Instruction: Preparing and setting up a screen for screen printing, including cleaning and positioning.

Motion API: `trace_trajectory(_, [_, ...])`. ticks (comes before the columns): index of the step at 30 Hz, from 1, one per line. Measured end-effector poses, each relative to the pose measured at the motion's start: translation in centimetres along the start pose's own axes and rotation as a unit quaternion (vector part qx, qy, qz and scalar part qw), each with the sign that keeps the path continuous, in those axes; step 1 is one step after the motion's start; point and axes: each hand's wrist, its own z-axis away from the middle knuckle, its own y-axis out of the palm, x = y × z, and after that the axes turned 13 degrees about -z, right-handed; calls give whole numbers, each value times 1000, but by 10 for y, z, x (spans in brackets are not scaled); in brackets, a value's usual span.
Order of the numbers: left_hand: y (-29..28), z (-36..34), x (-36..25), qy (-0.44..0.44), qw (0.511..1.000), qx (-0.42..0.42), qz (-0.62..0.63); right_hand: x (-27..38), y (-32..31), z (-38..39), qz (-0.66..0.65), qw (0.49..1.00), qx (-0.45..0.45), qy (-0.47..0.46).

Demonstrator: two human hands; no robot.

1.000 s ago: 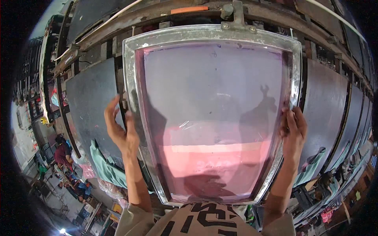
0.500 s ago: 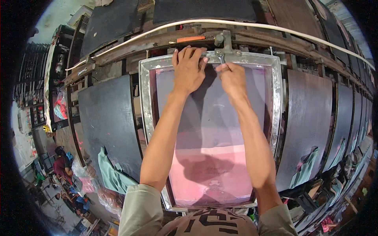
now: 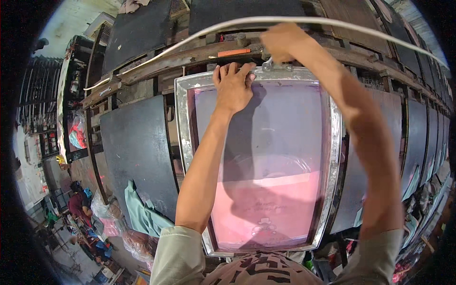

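Observation:
A metal-framed printing screen (image 3: 182, 123) with a grey and pink translucent mesh lies in front of me. My left hand (image 3: 233, 90) bends its fingers over the frame's far bar, thumb toward the bracket. Above the metal hinge bracket (image 3: 287, 67), my right hand (image 3: 284, 42) is closed and blurred by motion. A wrench (image 3: 267, 64) shows at the bracket's bolt, its other end running up into that hand. My right hand and wrist cover most of the bracket's upper part.
An orange-handled tool (image 3: 233, 52) lies on the wooden rail (image 3: 175, 61) beyond the frame. A pale hose (image 3: 213, 26) arches across the back. Dark boards flank the screen; green cloth (image 3: 142, 211) lies on the left one. Another person (image 3: 79, 203) is far left.
My right hand has swung from the near side of the bolt up over the bracket, turning the wrench. My left hand stays on the frame's far bar. The view has shifted slightly.

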Motion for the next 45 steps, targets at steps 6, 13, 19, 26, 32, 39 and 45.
trace_trajectory(6, [0,1,3,1,1000,3,-11,51,-2,10,206,908,-166,-324])
trace_trajectory(13, [-3,0,-2,-2,1000,4,9,33,62,121,-524,768,-216,298])
trace_trajectory(19, [-7,-1,-1,17,999,32,-3,33,93,133,-805,476,-120,332])
trace_trajectory(26, [-8,-2,-2,8,999,42,-17,61,85,118,-816,382,-205,383])
trace_trajectory(32, [-8,-2,-2,11,999,39,-17,59,92,111,-800,411,-205,385])
trace_trajectory(39, [-8,-2,-4,8,999,49,-18,-7,60,113,-635,685,-75,350])
trace_trajectory(45, [-6,-1,-2,8,999,38,-8,-46,56,95,-592,739,69,313])
